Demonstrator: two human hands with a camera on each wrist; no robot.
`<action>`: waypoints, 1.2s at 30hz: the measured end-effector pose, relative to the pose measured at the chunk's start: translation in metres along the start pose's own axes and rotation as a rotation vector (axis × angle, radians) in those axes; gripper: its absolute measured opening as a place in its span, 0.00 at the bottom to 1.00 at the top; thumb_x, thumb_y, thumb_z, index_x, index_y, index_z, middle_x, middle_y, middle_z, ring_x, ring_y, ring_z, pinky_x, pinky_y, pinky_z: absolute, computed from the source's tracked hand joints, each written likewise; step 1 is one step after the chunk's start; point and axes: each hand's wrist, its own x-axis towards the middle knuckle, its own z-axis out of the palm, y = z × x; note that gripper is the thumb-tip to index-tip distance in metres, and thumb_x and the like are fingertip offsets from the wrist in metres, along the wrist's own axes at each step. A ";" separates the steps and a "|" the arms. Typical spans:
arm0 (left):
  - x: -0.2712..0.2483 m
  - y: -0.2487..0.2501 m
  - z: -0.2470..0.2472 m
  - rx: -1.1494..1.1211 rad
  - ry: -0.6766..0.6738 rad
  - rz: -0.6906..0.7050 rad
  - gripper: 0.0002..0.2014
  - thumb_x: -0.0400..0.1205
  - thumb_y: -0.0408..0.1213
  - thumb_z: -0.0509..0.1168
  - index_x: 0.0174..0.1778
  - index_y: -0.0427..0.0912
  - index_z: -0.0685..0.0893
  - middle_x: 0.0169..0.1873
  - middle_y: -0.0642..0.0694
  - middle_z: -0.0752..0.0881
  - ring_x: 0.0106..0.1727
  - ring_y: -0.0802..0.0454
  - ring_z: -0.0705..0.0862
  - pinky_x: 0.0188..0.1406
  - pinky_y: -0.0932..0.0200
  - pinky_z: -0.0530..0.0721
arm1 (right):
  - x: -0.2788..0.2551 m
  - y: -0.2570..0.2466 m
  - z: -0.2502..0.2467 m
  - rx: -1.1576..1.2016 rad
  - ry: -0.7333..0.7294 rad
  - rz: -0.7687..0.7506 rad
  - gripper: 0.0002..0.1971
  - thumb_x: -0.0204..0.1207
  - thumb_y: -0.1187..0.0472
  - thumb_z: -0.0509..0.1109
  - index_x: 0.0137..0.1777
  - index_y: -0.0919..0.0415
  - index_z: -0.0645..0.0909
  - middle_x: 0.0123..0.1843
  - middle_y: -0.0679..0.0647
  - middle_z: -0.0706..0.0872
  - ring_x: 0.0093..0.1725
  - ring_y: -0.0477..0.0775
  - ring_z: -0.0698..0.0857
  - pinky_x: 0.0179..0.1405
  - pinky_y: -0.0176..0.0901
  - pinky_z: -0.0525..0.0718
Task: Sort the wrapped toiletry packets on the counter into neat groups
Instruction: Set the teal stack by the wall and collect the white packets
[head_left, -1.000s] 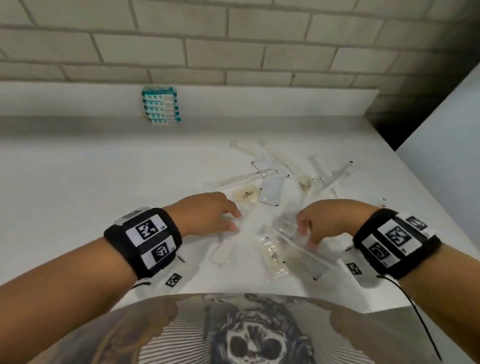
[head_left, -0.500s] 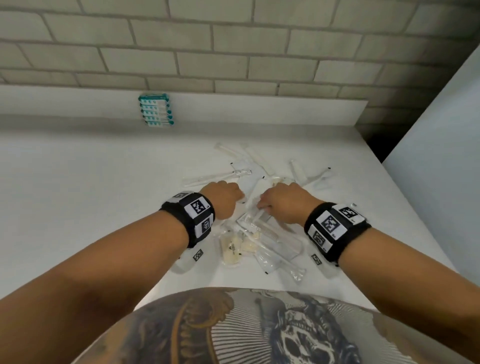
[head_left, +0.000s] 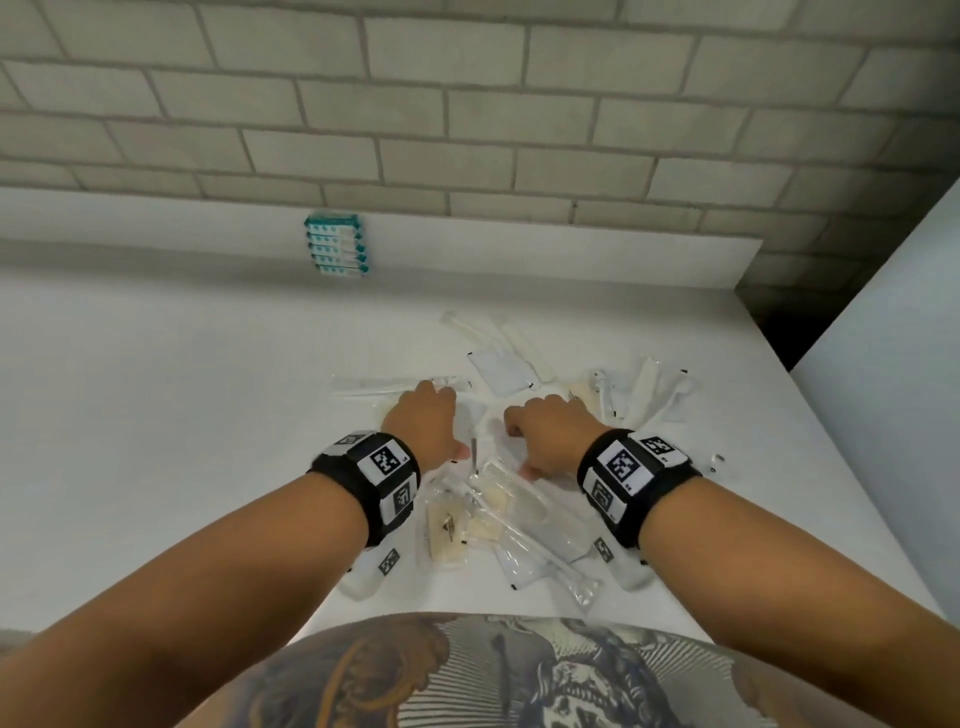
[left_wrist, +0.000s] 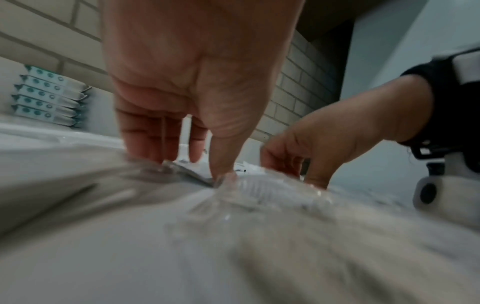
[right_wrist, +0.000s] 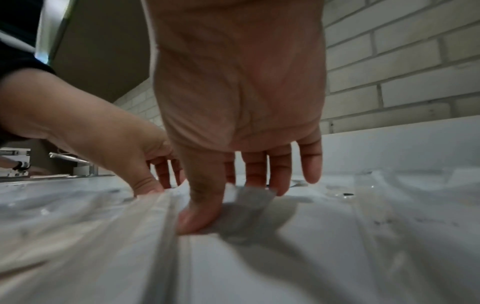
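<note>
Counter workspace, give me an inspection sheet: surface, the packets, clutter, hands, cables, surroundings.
Surface: white counter, with a low white backsplash behind it.
Job's things: clear wrapped packets lie jumbled and overlapping mid-counter; a comb packet among them; teal-and-white packets stand stacked neatly against the backsplash.
Clutter: nothing seen besides the packets.
Grippers: left hand reaches down with fingers extended, tips on packets; right hand pinches a flat packet between thumb and fingers.
Cables: nothing seen on the counter.
Surroundings: pale brick wall; a pale panel at the counter's right.
</note>
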 end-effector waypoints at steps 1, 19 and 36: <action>0.002 0.000 0.000 -0.009 -0.006 -0.038 0.33 0.72 0.51 0.75 0.69 0.39 0.73 0.63 0.40 0.75 0.63 0.41 0.78 0.60 0.49 0.81 | 0.002 0.003 -0.002 -0.037 -0.018 0.023 0.23 0.72 0.51 0.76 0.65 0.54 0.77 0.59 0.53 0.83 0.61 0.59 0.79 0.64 0.55 0.72; 0.044 -0.008 -0.010 -0.083 -0.231 -0.077 0.47 0.66 0.48 0.81 0.76 0.42 0.61 0.66 0.42 0.79 0.61 0.43 0.83 0.56 0.54 0.82 | 0.104 0.002 -0.033 0.394 0.075 0.201 0.28 0.73 0.66 0.65 0.74 0.56 0.63 0.57 0.59 0.82 0.56 0.63 0.81 0.57 0.55 0.80; -0.004 0.055 -0.019 -0.122 -0.225 0.414 0.10 0.79 0.44 0.65 0.36 0.51 0.70 0.36 0.52 0.79 0.35 0.53 0.75 0.30 0.59 0.69 | -0.058 0.097 -0.044 0.288 -0.435 0.115 0.11 0.79 0.56 0.70 0.60 0.54 0.82 0.54 0.50 0.87 0.53 0.55 0.86 0.60 0.52 0.82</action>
